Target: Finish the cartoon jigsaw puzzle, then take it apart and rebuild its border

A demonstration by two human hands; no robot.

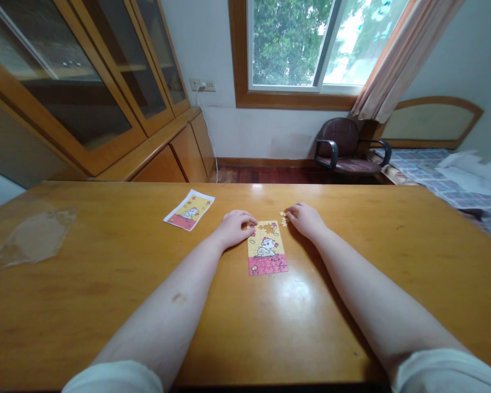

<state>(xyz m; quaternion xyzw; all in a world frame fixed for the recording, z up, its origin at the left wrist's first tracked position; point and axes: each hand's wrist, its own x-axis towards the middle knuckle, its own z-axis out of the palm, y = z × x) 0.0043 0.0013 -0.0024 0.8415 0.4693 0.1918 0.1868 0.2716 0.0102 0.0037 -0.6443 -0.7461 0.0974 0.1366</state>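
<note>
Sleeves [114, 377], gapped puzzle [265, 248], card [189, 210], clear plastic [41, 234]

Daylight from the window [286, 46]; glare on the table [297, 297]; stretched edges.

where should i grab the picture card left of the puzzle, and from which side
Probably the right-hand edge of the picture card, coming from the right with the left hand, which is on that side. The card looks thin and lies flat on the table, so a fingertip may need to lift the edge before the thumb pinches it.
</note>
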